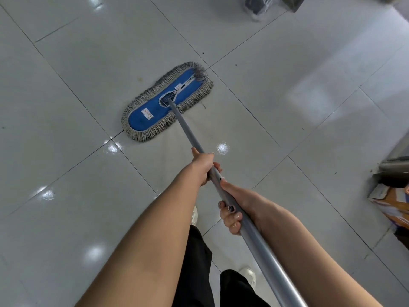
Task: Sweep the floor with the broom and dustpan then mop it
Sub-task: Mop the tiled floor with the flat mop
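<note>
While both hands hold the long grey metal pole (188, 134), the flat mop head (141, 120), a blue cloth pad edged all round with shaggy grey-beige cotton fringe, lies flat on the glossy pale tiled floor (77, 52) and straddles a dark grout line. The left hand (202, 168) grips the pole nearer the mop head, with its fingers curled right round the tube. The right hand (238, 201) holds it just behind, farther from the mop head, its fingers (232, 218) with dark painted nails wrapped up from underneath. No broom or dustpan is in sight, so I judge the sweeping done and this the mopping stage.

To do it well, I would have the pad kept flat so the whole fringe drags. The passes should overlap and run towards the small dark specks (236, 65) just beyond the mop head's far end. They should also cover the faint yellowish stain (140, 79) beside its far long edge. The smooth round pole could twist in the hands, so a firm grip matters.

The tiles are hard and shiny and throw back the ceiling lights. The fringe looks soft and ropy, and the pad's frame looks like pale plastic. Cardboard boxes (391, 200) sit well off to the right of the mop head.
</note>
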### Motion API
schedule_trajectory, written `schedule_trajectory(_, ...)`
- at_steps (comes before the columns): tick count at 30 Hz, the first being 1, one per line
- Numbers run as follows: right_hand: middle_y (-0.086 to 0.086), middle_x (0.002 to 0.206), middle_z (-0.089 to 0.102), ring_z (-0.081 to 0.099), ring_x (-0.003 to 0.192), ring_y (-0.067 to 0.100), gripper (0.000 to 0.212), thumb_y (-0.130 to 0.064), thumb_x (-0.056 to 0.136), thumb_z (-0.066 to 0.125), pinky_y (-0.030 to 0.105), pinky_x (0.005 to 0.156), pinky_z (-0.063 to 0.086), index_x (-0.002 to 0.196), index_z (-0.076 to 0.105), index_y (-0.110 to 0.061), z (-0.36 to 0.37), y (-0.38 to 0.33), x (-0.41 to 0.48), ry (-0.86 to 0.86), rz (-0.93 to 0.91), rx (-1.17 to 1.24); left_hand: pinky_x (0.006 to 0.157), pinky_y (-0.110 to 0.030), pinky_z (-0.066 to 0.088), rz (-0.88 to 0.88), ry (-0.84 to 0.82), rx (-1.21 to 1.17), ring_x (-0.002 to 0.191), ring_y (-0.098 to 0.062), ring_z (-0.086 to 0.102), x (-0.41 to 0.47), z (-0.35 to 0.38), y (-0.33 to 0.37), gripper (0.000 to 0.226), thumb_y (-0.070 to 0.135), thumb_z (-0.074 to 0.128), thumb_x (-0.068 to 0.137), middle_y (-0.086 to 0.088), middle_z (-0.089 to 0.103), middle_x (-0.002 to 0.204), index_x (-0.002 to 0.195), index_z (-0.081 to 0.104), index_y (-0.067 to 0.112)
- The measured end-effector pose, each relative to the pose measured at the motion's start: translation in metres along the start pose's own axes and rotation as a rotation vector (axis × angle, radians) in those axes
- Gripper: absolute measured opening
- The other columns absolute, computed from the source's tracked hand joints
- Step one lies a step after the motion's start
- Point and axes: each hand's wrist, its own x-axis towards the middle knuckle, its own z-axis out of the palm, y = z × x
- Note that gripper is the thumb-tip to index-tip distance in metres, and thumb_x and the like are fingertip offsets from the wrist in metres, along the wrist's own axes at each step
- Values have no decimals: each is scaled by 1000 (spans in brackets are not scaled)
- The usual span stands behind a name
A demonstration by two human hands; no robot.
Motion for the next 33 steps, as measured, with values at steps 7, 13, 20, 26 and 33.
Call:
schedule_trajectory(7,-3,36,36,31,21,6,55,-61,88,46,8,30,27,66,39,-12,26,-23,10,-43,-4,54,51,-23,43,11,13,-12,47,-13,47,12,-21,27,62,17,41,100,-6,46,62,150,7,30)
schedule_trajectory(13,-3,39,36,32,22,5,54,-59,88,50,9,29,29,67,39,-11,17,7,-3,-40,-35,33,51,-22,41,17,16,-54,28,-7,45,-2,-18,-1,58,14,41,98,-5,45,61,148,13,26)
schedule_trajectory(20,-2,39,38,33,22,5,54,-59,88,52,10,29,29,64,40,-12,-25,76,-23,-14,8,-51,47,-22,39,-12,31,-127,26,-6,43,-43,9,-74,57,13,42,98,-5,44,65,147,14,26)
schedule_trajectory(26,-2,40,40,34,23,5,56,-59,85,56,12,27,30,62,41,-11,-77,149,-41,23,69,-165,43,-21,40,-41,68,-217,31,-8,46,-80,39,-158,58,15,44,98,-5,46,62,146,16,27)
schedule_trajectory(33,-3,40,36,34,24,5,55,-57,90,51,12,28,30,61,39,-12,-99,185,-51,36,59,-277,39,-19,41,-23,114,-307,29,-9,46,-104,54,-203,50,13,49,97,-8,47,64,140,24,16)
